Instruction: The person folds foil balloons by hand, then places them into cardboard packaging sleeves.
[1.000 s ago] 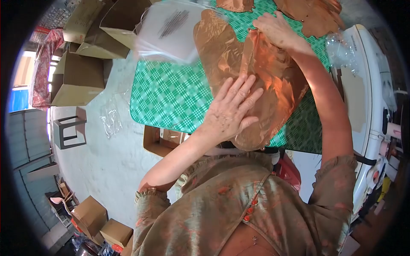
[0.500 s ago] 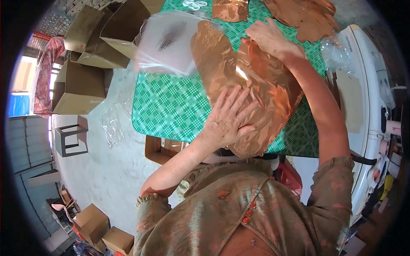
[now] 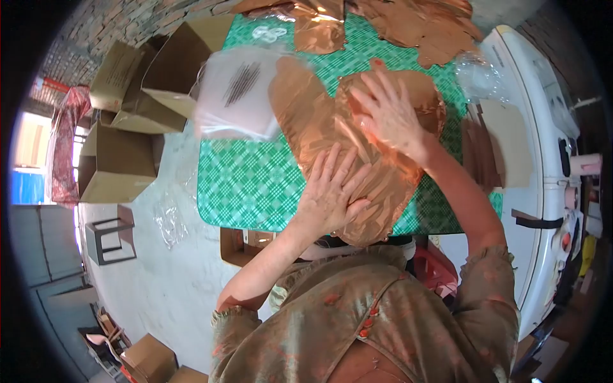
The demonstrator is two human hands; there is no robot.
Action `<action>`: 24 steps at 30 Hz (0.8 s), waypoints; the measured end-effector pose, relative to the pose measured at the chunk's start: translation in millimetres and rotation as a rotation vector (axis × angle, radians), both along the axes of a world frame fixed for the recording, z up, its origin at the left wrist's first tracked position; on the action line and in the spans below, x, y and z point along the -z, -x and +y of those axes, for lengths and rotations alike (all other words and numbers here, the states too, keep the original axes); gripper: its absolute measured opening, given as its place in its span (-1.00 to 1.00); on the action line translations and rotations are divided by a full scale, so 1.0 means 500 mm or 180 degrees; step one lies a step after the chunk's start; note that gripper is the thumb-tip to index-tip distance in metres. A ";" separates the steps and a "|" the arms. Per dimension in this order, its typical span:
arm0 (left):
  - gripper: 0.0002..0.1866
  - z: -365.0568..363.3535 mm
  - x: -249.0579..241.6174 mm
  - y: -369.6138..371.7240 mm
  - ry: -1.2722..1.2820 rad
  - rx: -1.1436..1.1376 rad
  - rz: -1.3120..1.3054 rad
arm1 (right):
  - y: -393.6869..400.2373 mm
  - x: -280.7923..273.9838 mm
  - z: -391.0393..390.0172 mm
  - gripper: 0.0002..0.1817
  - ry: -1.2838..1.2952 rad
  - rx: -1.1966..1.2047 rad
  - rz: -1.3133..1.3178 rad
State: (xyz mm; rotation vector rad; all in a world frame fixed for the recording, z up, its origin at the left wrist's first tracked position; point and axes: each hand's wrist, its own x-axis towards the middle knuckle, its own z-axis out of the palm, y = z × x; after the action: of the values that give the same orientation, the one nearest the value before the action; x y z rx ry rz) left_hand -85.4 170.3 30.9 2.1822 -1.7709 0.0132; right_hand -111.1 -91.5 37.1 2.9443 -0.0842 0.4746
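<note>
A shiny copper-coloured foil piece point(image 3: 299, 108) with rounded lobes lies flat across the green checked tablecloth point(image 3: 249, 179). On its lower middle rests my left hand point(image 3: 329, 191), palm down with the fingers spread. My right hand point(image 3: 391, 115) lies on the upper right lobe, fingers stretched out and pointing up and left. Neither hand holds anything. Beside the foil's left lobe is a stack of clear plastic bags point(image 3: 237, 92) with a dark printed patch.
More copper foil point(image 3: 415, 32) lies along the far edge, near white rings point(image 3: 269, 34). Crumpled clear plastic point(image 3: 482, 76) is at the right, by a white appliance point(image 3: 530, 159). Cardboard boxes point(image 3: 121, 159) and a grey stool point(image 3: 112, 236) stand on the floor at left.
My right hand has moved from the foil's top edge down onto its upper right lobe, and its bent fingers are now stretched out. The lobe now lies flatter. The view has shifted slightly.
</note>
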 end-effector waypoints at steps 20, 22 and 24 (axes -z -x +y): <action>-0.14 0.005 -0.011 -0.002 -0.0066 0.0114 0.0137 | -0.091 -0.032 -0.394 -0.66 0.0293 0.1763 -0.0011; -0.12 0.004 -0.014 -0.002 -0.0087 0.0101 0.0144 | -0.093 -0.045 -0.412 -0.72 -0.0113 0.1813 0.0343; -0.11 0.006 -0.013 -0.001 -0.0124 0.0093 0.0171 | -0.098 -0.044 -0.438 -0.79 -0.0229 0.1787 0.0567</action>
State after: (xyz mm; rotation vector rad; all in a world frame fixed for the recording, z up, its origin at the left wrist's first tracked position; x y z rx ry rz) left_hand -85.0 173.3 37.6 2.1623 -1.7876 -0.0869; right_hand -61.9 -310.7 59.1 2.8290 -0.8869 0.1265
